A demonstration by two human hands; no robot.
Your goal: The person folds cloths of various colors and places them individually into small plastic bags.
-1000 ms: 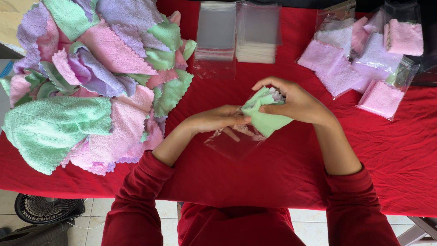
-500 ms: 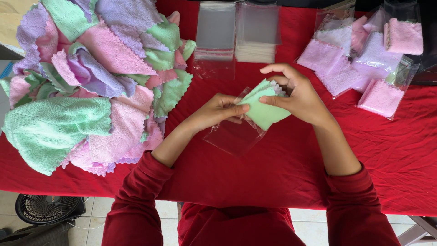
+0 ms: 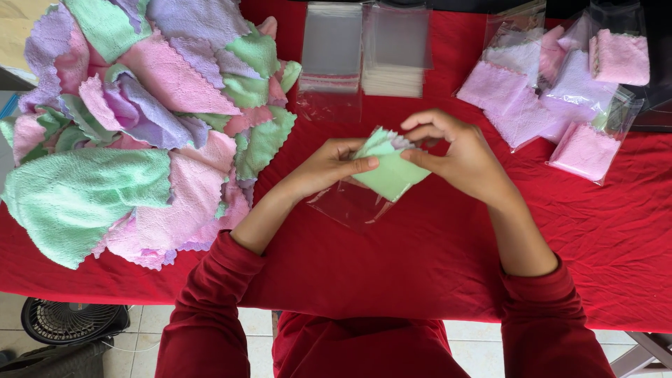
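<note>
head view: the left hand (image 3: 329,168) and right hand (image 3: 455,154) together pinch a folded green microfibre cloth (image 3: 388,168) above the red tablecloth (image 3: 420,259), fingers closed on its edges, with a clear plastic sleeve (image 3: 346,206) lying beneath the cloth and under the left hand. a heap of loose pink, green and lilac cloths (image 3: 140,126) lies to the person's left, stacks of empty clear sleeves (image 3: 364,49) lie beyond the hands, and bagged pink and lilac cloths (image 3: 553,91) lie to the right.
</note>
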